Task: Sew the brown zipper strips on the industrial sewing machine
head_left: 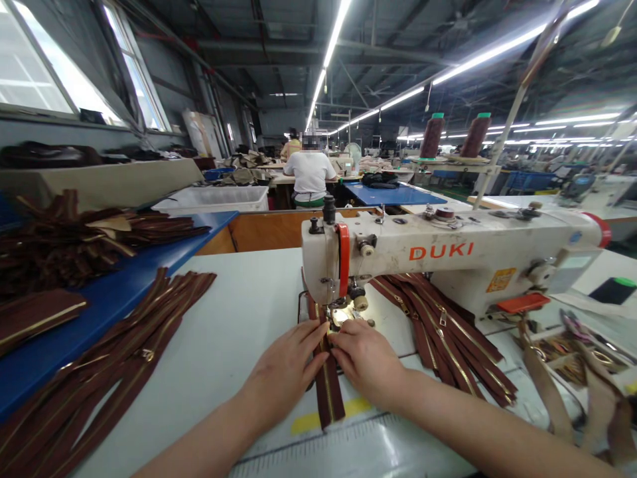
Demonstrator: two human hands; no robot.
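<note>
A brown zipper (pixel 328 392) with gold teeth lies lengthwise under the needle area of a white sewing machine (pixel 388 245). My left hand (pixel 286 365) grips it from the left, with fingertips near the presser foot and the thumb lower on the tape. From the right, my right hand (pixel 371 362) pinches the zipper's edge close to the foot, its fingers curled. The fingertips hide part of the tape, and the needle itself is hard to make out. The zipper's near end hangs free of both hands, flat on the table (pixel 239 325).
More brown zippers (pixel 448 332) lie right of the needle, partly beneath the machine arm. Another zipper bundle (pixel 134 352) spreads at left, beside a blue surface (pixel 114 285) with piled brown strips. A parts tray (pixel 562 355) sits far right. Ahead, a person (pixel 311 172) sits facing away.
</note>
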